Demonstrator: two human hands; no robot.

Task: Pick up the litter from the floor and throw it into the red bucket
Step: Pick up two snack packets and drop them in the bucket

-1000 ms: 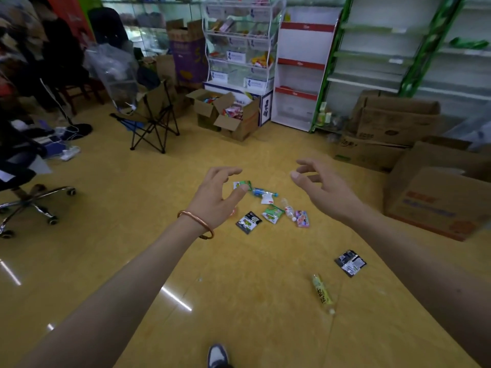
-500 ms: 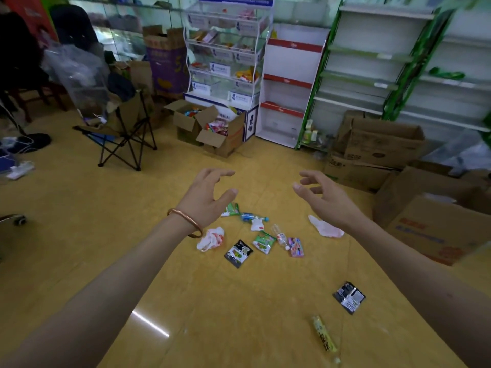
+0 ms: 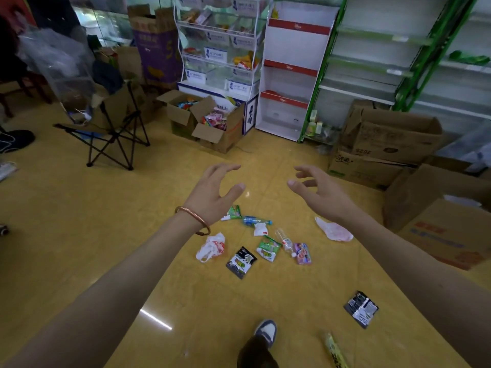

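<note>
Litter lies scattered on the yellow floor ahead: a white plastic bag [image 3: 211,247], a black snack packet [image 3: 240,262], a green packet [image 3: 268,248], a small clear bottle [image 3: 284,241], a pink packet [image 3: 303,253], a blue-capped bottle [image 3: 255,221] and a white tissue [image 3: 333,229]. Closer to me lie another black packet [image 3: 360,308] and a yellow tube [image 3: 335,351]. My left hand [image 3: 212,193], with a copper bangle on the wrist, and my right hand [image 3: 321,193] hover above the pile, fingers spread, holding nothing. No red bucket is in view.
Cardboard boxes [image 3: 435,208] stand at the right. Open boxes of snacks [image 3: 210,123] sit before a display rack [image 3: 220,49]. A folding chair [image 3: 111,128] stands at the left. My shoe [image 3: 265,330] is on the floor below.
The view has moved closer to the litter pile and turned right. The white bag and tissue came into sight. Both hands stay spread and empty, and my foot has stepped forward.
</note>
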